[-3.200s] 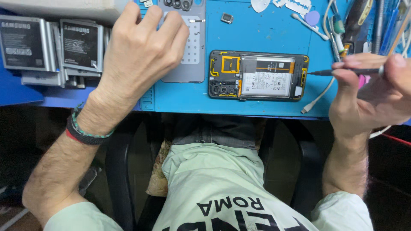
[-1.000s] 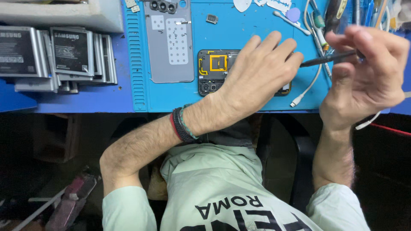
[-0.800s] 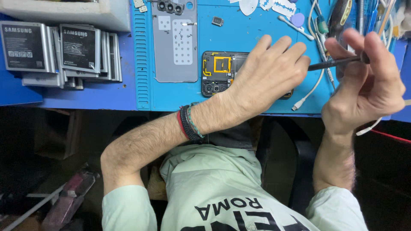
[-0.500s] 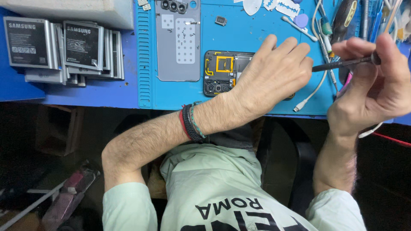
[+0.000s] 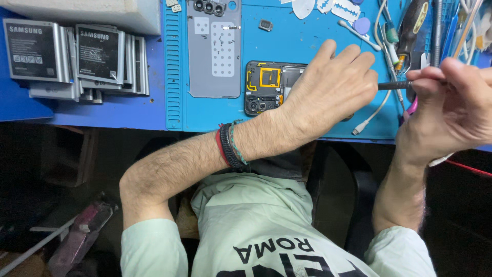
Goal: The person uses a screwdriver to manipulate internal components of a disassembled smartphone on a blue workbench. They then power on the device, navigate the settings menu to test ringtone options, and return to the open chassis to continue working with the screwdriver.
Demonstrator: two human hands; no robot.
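Note:
An opened phone [image 5: 262,85] without its back lies on the blue work mat [image 5: 307,36], its dark board and yellow-framed parts showing at the left end. My left hand [image 5: 328,87] lies flat across the rest of the phone and holds it down, hiding its right half. My right hand [image 5: 451,102] is to the right of it, fingers pinched around a thin dark screwdriver [image 5: 393,85]. The screwdriver's tip points left, at my left hand's fingertips, and I cannot see the tip itself.
A grey phone back cover [image 5: 214,51] lies left of the phone. Several flat phone batteries [image 5: 77,56] are stacked at the far left. A white cable [image 5: 370,119], picks, a blade and hand tools [image 5: 415,25] crowd the mat's upper right. A small loose part [image 5: 265,24] lies above the phone.
My left hand has crossed from the grey back cover to the phone and now covers it. My right hand stays at the right with the screwdriver, which points toward the phone.

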